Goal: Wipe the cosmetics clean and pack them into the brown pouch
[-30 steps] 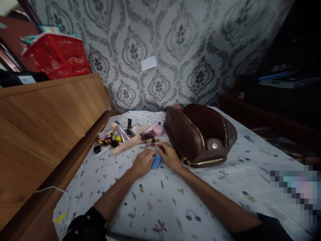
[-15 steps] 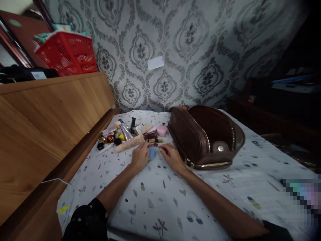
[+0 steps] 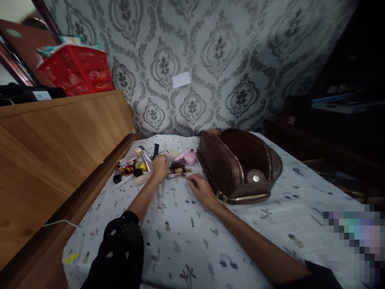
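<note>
Left hand: its grip (image 3: 160, 165) is closed around a blue item (image 3: 170, 161) above the cosmetics; the finger contact is partly hidden
Blue item: just past the left fingertips, among the cosmetics at the far side of the hand; too covered to tell its long axis or which way it faces
Right hand: its grip (image 3: 202, 191) is low over the printed sheet (image 3: 192, 245), fingertips curled near the slim tube (image 3: 175, 176); whether they pinch anything, I cannot tell
Slim tube: lies flat, long axis roughly left to right, its right end towards the right fingertips
Beige tube (image 3: 141, 179): flat, slanting away to the right, partly behind the left wrist
Brown bag (image 3: 219, 166): right of the cosmetics, upright and unzipped; long axis runs mainly away from the person, slightly leftward
Handling: a light hold and a raised left wrist would suit this crowded spot; sideways sweeps could roll the tubes
</note>
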{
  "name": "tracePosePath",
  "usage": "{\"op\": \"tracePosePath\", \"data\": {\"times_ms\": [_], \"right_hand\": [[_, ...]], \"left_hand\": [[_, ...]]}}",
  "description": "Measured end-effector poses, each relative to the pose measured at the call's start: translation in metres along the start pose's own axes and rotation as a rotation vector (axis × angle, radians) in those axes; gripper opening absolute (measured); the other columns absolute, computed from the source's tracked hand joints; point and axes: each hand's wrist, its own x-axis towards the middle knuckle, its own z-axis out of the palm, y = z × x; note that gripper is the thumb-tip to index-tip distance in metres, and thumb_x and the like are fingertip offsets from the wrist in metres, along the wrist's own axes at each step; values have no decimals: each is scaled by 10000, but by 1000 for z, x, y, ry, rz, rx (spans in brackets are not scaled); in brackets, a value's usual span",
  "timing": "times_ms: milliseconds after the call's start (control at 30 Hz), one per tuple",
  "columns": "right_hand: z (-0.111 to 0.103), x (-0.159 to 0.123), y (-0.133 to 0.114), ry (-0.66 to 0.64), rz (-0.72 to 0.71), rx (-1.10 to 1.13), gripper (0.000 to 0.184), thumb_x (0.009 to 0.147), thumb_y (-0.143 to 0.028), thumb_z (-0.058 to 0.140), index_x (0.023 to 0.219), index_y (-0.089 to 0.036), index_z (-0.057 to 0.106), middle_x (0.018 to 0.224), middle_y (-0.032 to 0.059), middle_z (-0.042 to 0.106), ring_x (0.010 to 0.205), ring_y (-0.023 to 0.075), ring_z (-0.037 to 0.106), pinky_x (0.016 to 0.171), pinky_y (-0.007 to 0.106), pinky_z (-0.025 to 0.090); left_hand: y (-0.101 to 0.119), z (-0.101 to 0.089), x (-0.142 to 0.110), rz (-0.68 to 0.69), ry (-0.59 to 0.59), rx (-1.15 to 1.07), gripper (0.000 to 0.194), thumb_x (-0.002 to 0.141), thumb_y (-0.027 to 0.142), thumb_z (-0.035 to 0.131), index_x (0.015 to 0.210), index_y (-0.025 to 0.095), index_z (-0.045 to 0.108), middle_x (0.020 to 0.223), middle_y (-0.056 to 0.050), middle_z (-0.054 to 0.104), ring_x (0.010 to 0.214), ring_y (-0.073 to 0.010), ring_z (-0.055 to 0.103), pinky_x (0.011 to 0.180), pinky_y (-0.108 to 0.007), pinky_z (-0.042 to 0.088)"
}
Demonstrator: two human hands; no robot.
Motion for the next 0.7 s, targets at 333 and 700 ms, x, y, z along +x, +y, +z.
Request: {"op": "tracePosePath", "data": {"times_ms": [333,700], "right_hand": [[2,1,2,6,7,5,182,872,-238,479,887,-178,650,899,70,635,783,189,599,772,332,491],[1,1,3,1,-2,-10,191,862,-250,481,888,-181,657,903,81,648,775,201,602,747,339,494]], "left_hand": [[-2,2,-15,221,-48,105,262,979,212,416,1046,199,669,1099,-112,615,1084,-246,529,867,-355,441],[-4,1,-31,284,-70,201,323,976,153,368,1204,160,596,1133,-134,594,1074,-269,527,844,-368,454]]}}
